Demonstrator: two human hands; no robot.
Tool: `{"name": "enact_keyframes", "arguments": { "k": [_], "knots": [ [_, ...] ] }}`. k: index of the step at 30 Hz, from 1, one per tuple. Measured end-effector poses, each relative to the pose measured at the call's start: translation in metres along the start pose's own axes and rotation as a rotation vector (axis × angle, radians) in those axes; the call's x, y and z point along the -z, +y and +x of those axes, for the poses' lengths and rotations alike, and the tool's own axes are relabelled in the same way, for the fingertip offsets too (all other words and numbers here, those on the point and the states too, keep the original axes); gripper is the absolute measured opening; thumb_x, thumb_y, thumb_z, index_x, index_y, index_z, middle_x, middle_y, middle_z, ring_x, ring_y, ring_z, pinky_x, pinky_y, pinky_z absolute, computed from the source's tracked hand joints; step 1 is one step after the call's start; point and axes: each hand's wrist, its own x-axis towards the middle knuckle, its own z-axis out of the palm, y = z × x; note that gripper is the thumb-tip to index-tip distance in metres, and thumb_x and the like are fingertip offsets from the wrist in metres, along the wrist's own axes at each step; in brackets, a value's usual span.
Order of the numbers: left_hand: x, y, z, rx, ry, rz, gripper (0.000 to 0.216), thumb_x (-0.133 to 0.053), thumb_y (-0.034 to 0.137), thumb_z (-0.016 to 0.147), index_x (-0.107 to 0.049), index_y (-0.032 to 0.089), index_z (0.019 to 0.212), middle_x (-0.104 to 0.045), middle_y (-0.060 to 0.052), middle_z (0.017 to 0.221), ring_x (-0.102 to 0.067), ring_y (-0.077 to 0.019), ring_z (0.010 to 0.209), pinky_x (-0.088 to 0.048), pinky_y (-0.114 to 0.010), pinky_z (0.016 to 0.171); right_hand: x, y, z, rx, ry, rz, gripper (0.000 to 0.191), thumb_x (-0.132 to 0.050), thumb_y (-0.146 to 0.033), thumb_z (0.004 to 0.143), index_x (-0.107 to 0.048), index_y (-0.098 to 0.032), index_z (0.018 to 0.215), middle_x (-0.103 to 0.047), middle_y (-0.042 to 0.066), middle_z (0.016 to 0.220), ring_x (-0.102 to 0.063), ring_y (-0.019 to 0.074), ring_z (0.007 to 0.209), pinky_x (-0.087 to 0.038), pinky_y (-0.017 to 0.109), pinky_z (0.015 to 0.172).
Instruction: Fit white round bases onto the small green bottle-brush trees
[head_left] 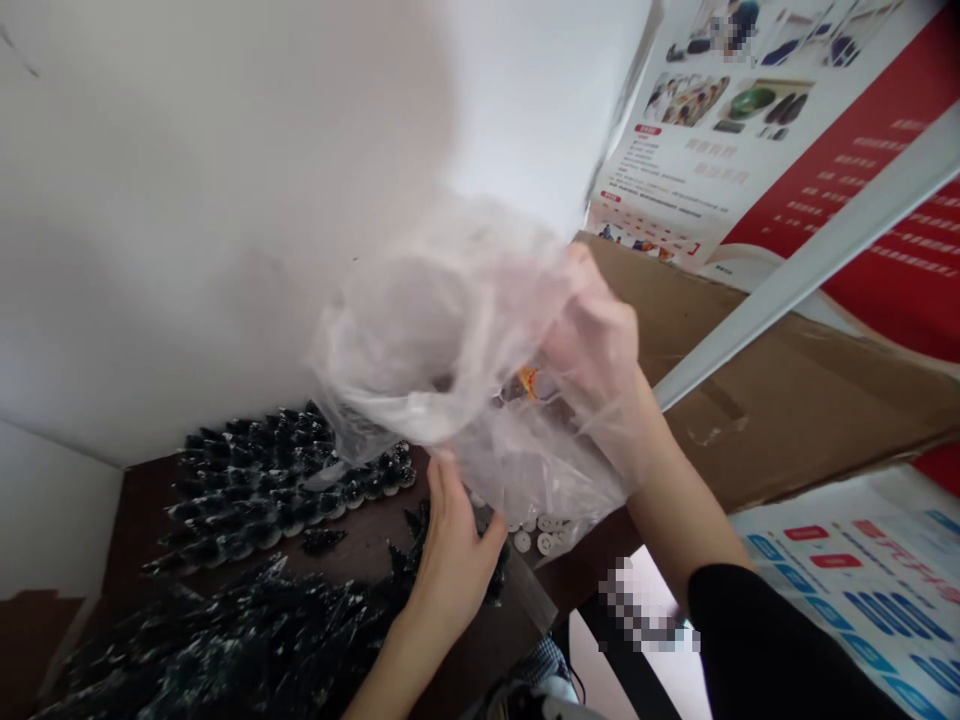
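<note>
head view: clear crumpled plastic bag at frame centre, clasped by right hand; left hand below, loosely spread; dark-green, white-tipped bristle trees on brown worktop, lower left.

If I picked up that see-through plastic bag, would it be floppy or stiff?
The plastic bag would probably be floppy, because it crumples and droops below the right hand. It may be light for its size, since it looks thin enough to see through. Its shiny highlights suggest it could feel a bit slippery.
</note>
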Motion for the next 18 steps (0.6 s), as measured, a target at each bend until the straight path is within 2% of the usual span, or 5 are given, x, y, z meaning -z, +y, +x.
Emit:
{"name": "enact_keyframes", "arguments": {
  "k": [2, 6, 13, 15, 18],
  "knots": [
    [0.0, -0.005, 0.0, 0.003, 0.005, -0.025, 0.082, -0.062, 0.033, 0.089, -0.017, 0.018, 0.155, -0.022, -0.022, 0.16, -0.018, -0.0373, 0.153, -0.021, -0.057, 0.123, -0.004, 0.006, 0.001, -0.039, -0.084, -0.024, 0.018, -0.072, -0.035, 0.077, -0.056, -0.029, 0.082, -0.069, -0.007, 0.084, -0.067, 0.0194, 0.112, -0.05, 0.043, 0.105],
    [-0.001, -0.012, -0.003, 0.032, -0.021, -0.002, 0.087, -0.061, 0.034, 0.088, -0.011, 0.017, 0.157, -0.019, -0.023, 0.161, -0.014, -0.0389, 0.154, -0.018, -0.06, 0.123, -0.001, 0.013, 0.003, -0.01, 0.011, -0.105, 0.03, -0.076, -0.05, 0.073, -0.054, -0.031, 0.081, -0.071, -0.005, 0.096, -0.065, 0.0269, 0.117, -0.056, 0.052, 0.096],
    [0.002, -0.005, 0.0, 0.018, 0.013, -0.045, 0.086, -0.063, 0.032, 0.087, -0.014, 0.018, 0.156, -0.018, -0.022, 0.163, -0.014, -0.0373, 0.154, -0.019, -0.059, 0.123, -0.005, 0.011, 0.01, -0.015, -0.031, -0.226, 0.029, -0.07, -0.052, 0.074, -0.051, -0.031, 0.083, -0.071, -0.006, 0.096, -0.062, 0.0238, 0.124, -0.054, 0.045, 0.096],
    [0.002, 0.003, 0.002, 0.034, 0.032, -0.131, 0.084, -0.065, 0.031, 0.087, -0.017, 0.02, 0.155, -0.021, -0.02, 0.163, -0.023, -0.0362, 0.152, -0.023, -0.058, 0.122, -0.01, 0.008, 0.013, -0.009, -0.06, -0.237, 0.027, -0.067, -0.049, 0.078, -0.049, -0.031, 0.087, -0.071, -0.007, 0.093, -0.065, 0.0216, 0.119, -0.053, 0.042, 0.097],
    [0.001, 0.018, 0.01, 0.042, 0.089, -0.385, 0.08, -0.063, 0.029, 0.09, -0.017, 0.026, 0.155, -0.03, -0.017, 0.16, -0.042, -0.0313, 0.144, -0.039, -0.051, 0.116, -0.02, 0.004, 0.017, -0.022, -0.16, -0.342, 0.022, -0.062, -0.046, 0.086, -0.05, -0.03, 0.092, -0.07, -0.005, 0.095, -0.067, 0.0201, 0.112, -0.052, 0.043, 0.098]
  ]
}}
